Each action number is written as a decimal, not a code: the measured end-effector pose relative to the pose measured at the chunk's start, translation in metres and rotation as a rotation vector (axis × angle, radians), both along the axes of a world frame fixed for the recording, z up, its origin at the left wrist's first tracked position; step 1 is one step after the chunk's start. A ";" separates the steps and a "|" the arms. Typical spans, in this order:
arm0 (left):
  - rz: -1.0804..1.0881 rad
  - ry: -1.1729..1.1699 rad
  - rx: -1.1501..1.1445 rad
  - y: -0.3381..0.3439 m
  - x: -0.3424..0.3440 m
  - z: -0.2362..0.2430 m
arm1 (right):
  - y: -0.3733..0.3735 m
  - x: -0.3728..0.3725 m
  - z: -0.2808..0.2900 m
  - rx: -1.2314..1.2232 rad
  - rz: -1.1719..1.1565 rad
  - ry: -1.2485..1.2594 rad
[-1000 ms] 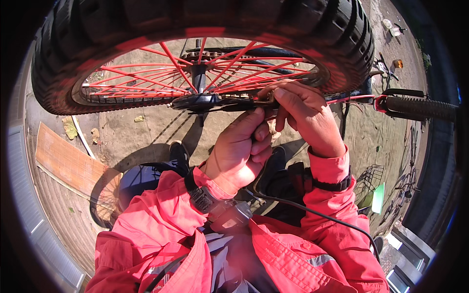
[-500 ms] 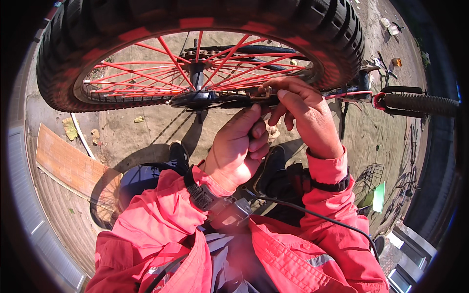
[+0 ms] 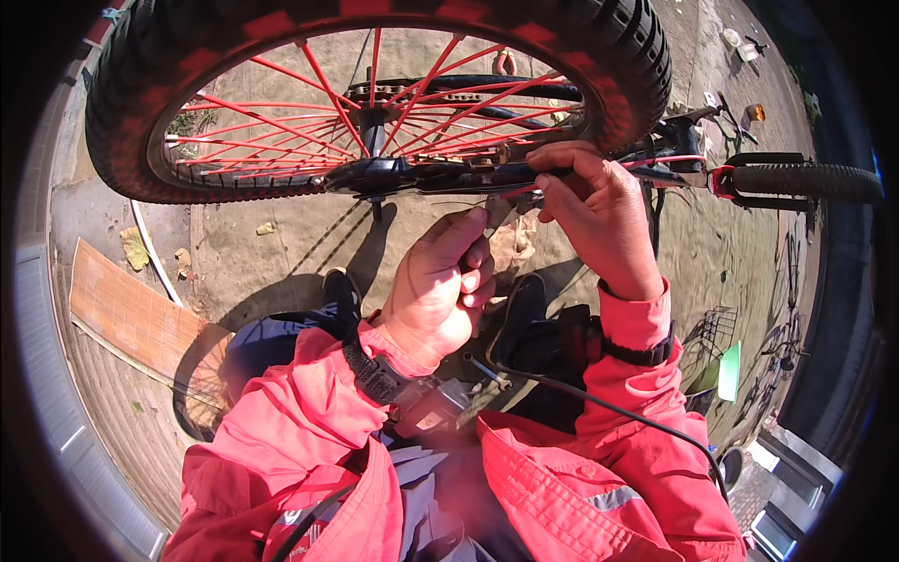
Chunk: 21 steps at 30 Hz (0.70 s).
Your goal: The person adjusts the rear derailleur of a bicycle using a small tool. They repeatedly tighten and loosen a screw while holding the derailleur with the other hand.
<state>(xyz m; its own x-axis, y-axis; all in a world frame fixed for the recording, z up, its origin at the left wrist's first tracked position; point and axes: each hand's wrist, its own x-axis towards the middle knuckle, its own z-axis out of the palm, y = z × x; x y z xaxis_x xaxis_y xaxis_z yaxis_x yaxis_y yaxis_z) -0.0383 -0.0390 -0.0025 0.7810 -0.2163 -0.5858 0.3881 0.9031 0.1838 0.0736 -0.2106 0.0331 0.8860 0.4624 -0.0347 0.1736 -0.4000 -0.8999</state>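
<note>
A bicycle wheel with a thick black and red tire [image 3: 613,94] and red spokes [image 3: 323,80] fills the top. From its black hub drum [image 3: 367,176] a dark frame bar [image 3: 459,178] runs right. My right hand [image 3: 599,211] is at that bar's right end, thumb and fingertips closed around it; part of the grip is hidden. Just below the bar, my left hand [image 3: 440,286] has its fingers curled and its thumb pressed to the index finger. A thin dark strand shows near that thumb tip, but whatever the fingers hold is too small to make out.
A smaller wheel [image 3: 796,180] extends to the right. On the ground lie a wrench [image 3: 489,373] between my feet, an orange-brown board [image 3: 131,304] at left, and a wire basket [image 3: 716,328] with a green sheet [image 3: 729,373] at right. A black cable [image 3: 609,407] crosses my right arm.
My left hand has drawn down and left, away from the bar. My right hand has shifted slightly right. The wheel appears a little higher in view, and the wrench shows more fully.
</note>
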 end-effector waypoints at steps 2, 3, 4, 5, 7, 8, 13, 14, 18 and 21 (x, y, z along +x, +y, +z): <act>0.001 0.019 0.027 -0.001 -0.004 -0.001 | -0.003 -0.002 -0.004 -0.046 0.014 -0.129; 0.002 0.037 0.047 -0.001 -0.006 -0.002 | -0.004 -0.003 -0.005 -0.075 0.019 -0.173; 0.006 0.031 0.064 -0.002 -0.008 -0.003 | -0.006 -0.004 -0.006 -0.103 0.032 -0.227; 0.004 0.057 0.069 -0.001 -0.009 -0.004 | -0.006 -0.005 -0.006 -0.131 0.043 -0.282; 0.006 0.059 0.074 -0.001 -0.011 -0.006 | -0.007 -0.009 -0.006 -0.176 0.079 -0.410; 0.007 0.066 0.075 -0.001 -0.013 -0.007 | -0.007 -0.011 -0.006 -0.176 0.072 -0.395; 0.019 0.094 0.089 -0.003 -0.019 -0.013 | 0.001 -0.018 -0.011 -0.171 0.025 -0.432; 0.021 0.100 0.098 -0.004 -0.020 -0.013 | 0.001 -0.019 -0.013 -0.193 0.023 -0.453; 0.016 0.108 0.116 -0.006 -0.025 -0.014 | 0.003 -0.024 -0.018 -0.287 0.011 -0.578; 0.009 0.114 0.118 -0.006 -0.028 -0.012 | 0.006 -0.025 -0.023 -0.340 -0.013 -0.654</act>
